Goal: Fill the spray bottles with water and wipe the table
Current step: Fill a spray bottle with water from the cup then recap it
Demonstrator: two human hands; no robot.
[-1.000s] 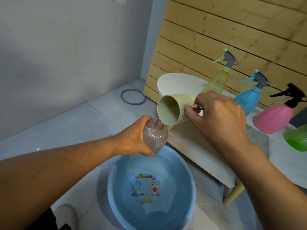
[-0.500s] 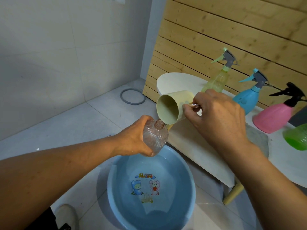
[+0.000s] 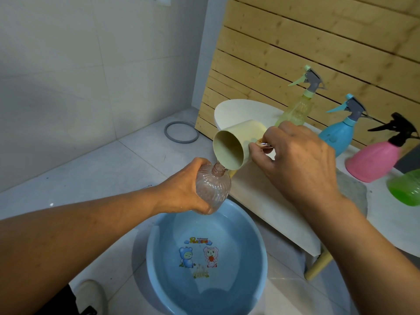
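My left hand [image 3: 181,189] grips a clear pinkish bottle [image 3: 212,188] with no spray head, its open neck tilted up to the right. My right hand [image 3: 295,160] holds a pale yellow cup [image 3: 236,144] by its handle, tipped on its side with the rim just over the bottle's neck; a thin stream runs into it. Both are held above a blue basin [image 3: 204,258] of water on the floor. On the white table [image 3: 268,201] behind stand a yellow spray bottle [image 3: 297,105], a blue spray bottle [image 3: 341,135], a pink spray bottle [image 3: 375,160] and a green bottle [image 3: 406,187].
A grey cloth [image 3: 350,189] lies on the table under my right wrist. A grey ring [image 3: 181,132] lies on the tiled floor by the wall. A slatted wooden panel [image 3: 318,42] backs the table. A shoe [image 3: 88,294] shows at the bottom left.
The cup has tipped slightly further over the bottle's neck. Both hands have stayed almost in place.
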